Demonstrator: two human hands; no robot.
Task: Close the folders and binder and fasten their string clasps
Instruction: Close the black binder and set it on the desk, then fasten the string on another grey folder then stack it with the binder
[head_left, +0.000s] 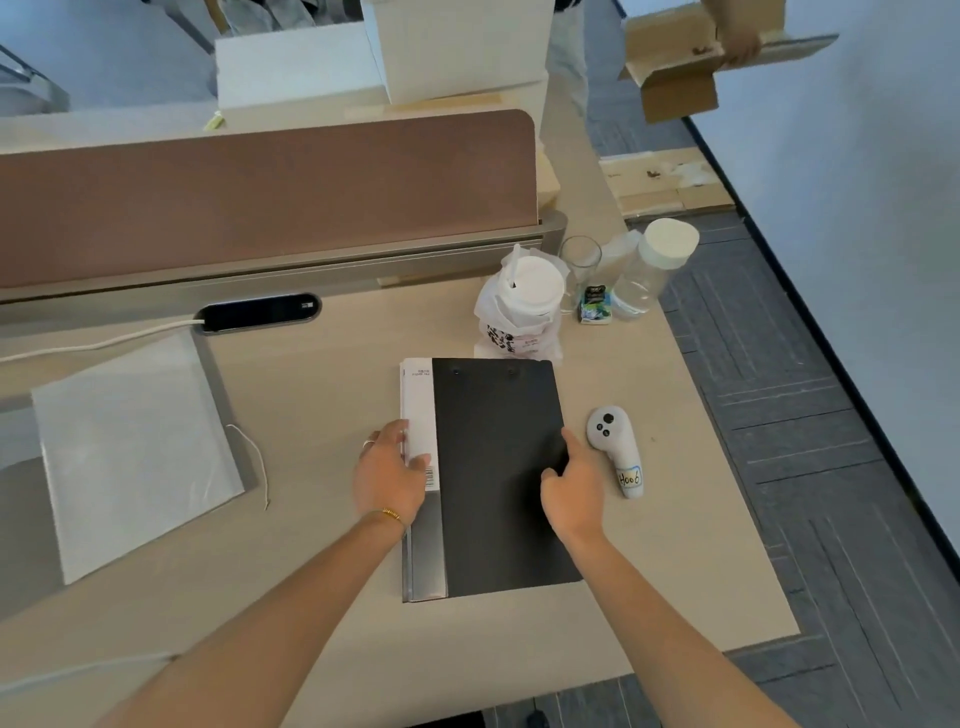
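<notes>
Both grips are on the black binder (498, 478): the left hand (389, 475) grasps its spine edge over the white label strip, fingers curled round it, and the right hand (574, 491) presses on the cover near the free edge, thumb on top and fingertips tucked at the edge. The binder lies flat near the middle of the counter (322, 415), spine to the left.

Judging by how things lie, the binder's cover is already down, so closing it looks done or nearly so. I cannot see a string on it; two small dark studs near its far edge may belong to a fastening. The translucent folder (135, 447) lies well apart on the left of the counter, flat and apparently shut, yet its white string (254, 457) trails loose beside it, so that clasp is still to be wound.

Counted from largest down: one counter, one translucent folder, one black binder, one clear jar with a white lid (654, 265), one lidded paper cup in a plastic bag (524, 306), one drinking glass (579, 260), one white handheld controller (615, 449) just right of the binder, one small tissue packet (595, 304).
</notes>
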